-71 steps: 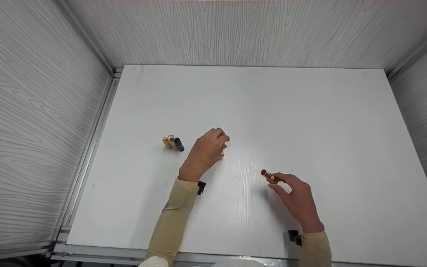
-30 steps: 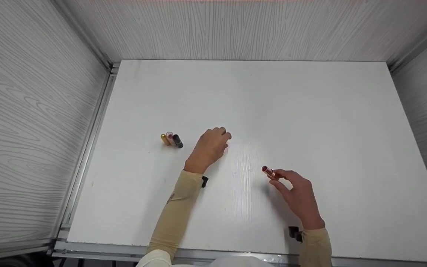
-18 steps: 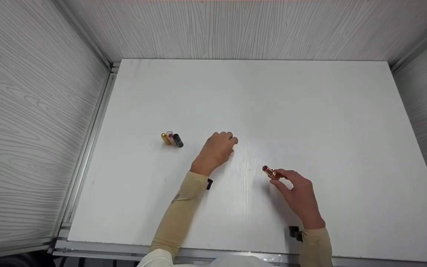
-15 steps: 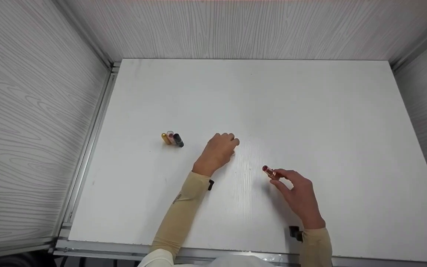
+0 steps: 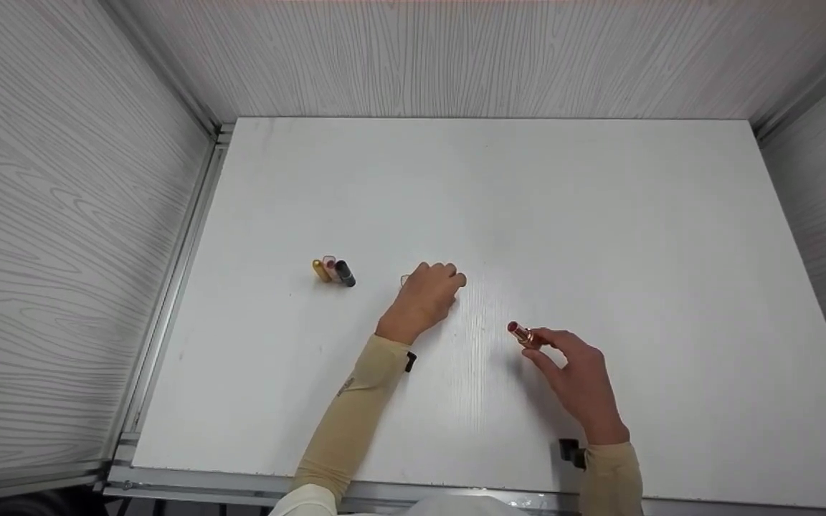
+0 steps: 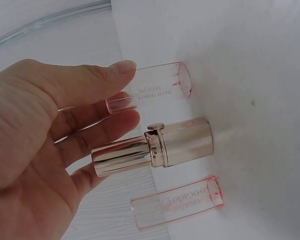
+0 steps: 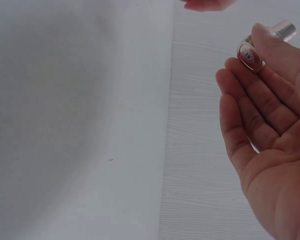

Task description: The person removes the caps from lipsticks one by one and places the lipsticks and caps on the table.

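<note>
In the left wrist view my left hand [image 6: 35, 130] pinches a clear pink-tinged cap [image 6: 162, 82] between thumb and fingers; the cap's far end is close to the table. Beside it a gold lipstick tube [image 6: 185, 142] stands upright, and a second clear cap [image 6: 177, 204] with printed lettering stands past that. From the head, the left hand [image 5: 427, 294] hides most of these; a clear cap's edge [image 5: 404, 280] shows at its left. My right hand [image 5: 578, 373] holds an uncapped gold lipstick [image 5: 523, 334] by its base, the red end pointing up and left.
To the left, a yellow-gold tube [image 5: 321, 271], a clear-capped pinkish lipstick [image 5: 331, 268] and a black tube [image 5: 345, 273] stand close together on the white table [image 5: 599, 215]. Wood-grain panels [image 5: 456, 57] wall the back and sides.
My left hand has moved right and slightly nearer, uncovering a clear cap's edge at its left. The right hand with the lipstick has barely moved. The three tubes at left stay put.
</note>
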### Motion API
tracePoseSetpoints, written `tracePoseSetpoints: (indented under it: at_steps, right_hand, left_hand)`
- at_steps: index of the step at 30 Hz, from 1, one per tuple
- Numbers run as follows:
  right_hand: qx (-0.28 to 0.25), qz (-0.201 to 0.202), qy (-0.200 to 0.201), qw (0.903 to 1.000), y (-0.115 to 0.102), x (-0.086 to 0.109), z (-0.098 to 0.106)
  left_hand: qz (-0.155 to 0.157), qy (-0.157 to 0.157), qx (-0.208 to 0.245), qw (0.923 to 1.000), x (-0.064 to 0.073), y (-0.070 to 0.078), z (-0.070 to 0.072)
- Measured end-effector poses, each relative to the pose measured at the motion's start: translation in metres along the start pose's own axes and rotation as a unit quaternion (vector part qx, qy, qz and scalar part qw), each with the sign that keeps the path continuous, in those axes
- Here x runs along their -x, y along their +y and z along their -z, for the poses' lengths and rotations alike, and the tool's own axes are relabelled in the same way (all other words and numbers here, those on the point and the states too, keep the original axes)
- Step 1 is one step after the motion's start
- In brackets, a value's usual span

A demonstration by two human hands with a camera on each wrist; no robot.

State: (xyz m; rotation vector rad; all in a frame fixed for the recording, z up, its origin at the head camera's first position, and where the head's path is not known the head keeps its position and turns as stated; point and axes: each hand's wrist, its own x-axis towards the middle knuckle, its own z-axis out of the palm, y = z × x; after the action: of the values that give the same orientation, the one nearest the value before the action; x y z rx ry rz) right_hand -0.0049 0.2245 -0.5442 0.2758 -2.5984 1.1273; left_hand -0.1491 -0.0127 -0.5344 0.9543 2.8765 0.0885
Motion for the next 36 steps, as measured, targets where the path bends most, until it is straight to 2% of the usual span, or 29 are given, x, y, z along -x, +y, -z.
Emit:
tracePoseSetpoints:
  at_steps: [6,10,13,16,18,21,26,36]
  right_hand:
    - [0.000,0.033,0.012,0.9994,0.002,-0.001,-0.002]
    - [0.001,0.034,0.009,0.9994,0.001,-0.001,-0.003]
    - [0.002,0.029,0.004,0.9996,-0.001,-0.002,-0.003]
    - [0.002,0.024,-0.002,0.9997,-0.003,-0.003,-0.004]
    - [0.001,0.023,-0.005,0.9997,-0.003,-0.004,-0.004]
    - [-0.003,0.022,-0.007,0.9997,-0.004,-0.005,-0.004]
    - [-0.008,0.021,-0.008,0.9997,-0.005,-0.005,-0.004]
    - [-0.020,0.033,-0.012,0.9992,-0.009,-0.004,-0.007]
  left_hand:
    - [-0.006,0.015,0.011,0.9998,0.004,-0.002,0.004]
    - [-0.027,0.062,0.002,0.9977,0.014,0.001,0.019]
    - [-0.055,0.121,0.005,0.9912,0.024,0.007,0.038]
    - [-0.086,0.176,0.012,0.9806,0.033,0.014,0.056]
    - [-0.103,0.199,0.015,0.9743,0.039,0.019,0.065]
    - [-0.127,0.219,0.017,0.9672,0.046,0.027,0.074]
    - [-0.153,0.225,0.025,0.9621,0.051,0.039,0.078]
    - [-0.179,0.184,0.019,0.9663,0.053,0.060,0.066]
